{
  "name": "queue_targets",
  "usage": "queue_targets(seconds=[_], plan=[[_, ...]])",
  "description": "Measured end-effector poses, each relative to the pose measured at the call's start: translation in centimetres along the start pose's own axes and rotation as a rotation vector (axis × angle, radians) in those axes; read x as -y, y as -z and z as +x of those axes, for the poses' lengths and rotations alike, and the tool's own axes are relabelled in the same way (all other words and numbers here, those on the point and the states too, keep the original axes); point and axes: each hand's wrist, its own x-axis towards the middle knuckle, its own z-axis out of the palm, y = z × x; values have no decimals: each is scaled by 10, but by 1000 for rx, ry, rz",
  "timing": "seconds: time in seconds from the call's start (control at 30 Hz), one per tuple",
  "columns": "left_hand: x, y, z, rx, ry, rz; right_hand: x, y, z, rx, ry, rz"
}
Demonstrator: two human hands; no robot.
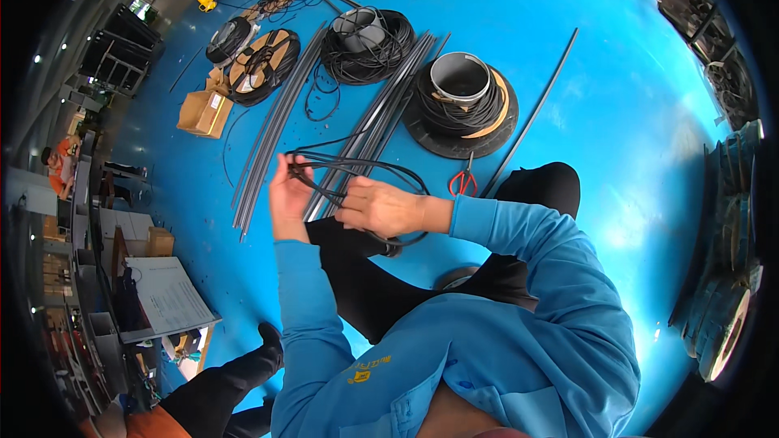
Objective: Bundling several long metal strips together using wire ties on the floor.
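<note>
Simply black cable (357,164) (between fingers (355,203)).

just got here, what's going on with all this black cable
A person has looped black cable in both hands: the left grip is closed on one end of the loops and the right grip on strands nearer the middle. On the blue floor ahead stands a spool, with a red-handled tool lying just on its near side. Grey rods lie to the spool's left.
</note>
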Motion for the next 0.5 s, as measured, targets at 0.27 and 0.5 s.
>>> queue_targets(seconds=[0.27,0.5], plan=[[-96,-48,-97,-219,-543,496,2,10,5,-291,-152,213],[-185,-97,-223,462,-788,438,-65,-40,-7,-226,-575,116]])
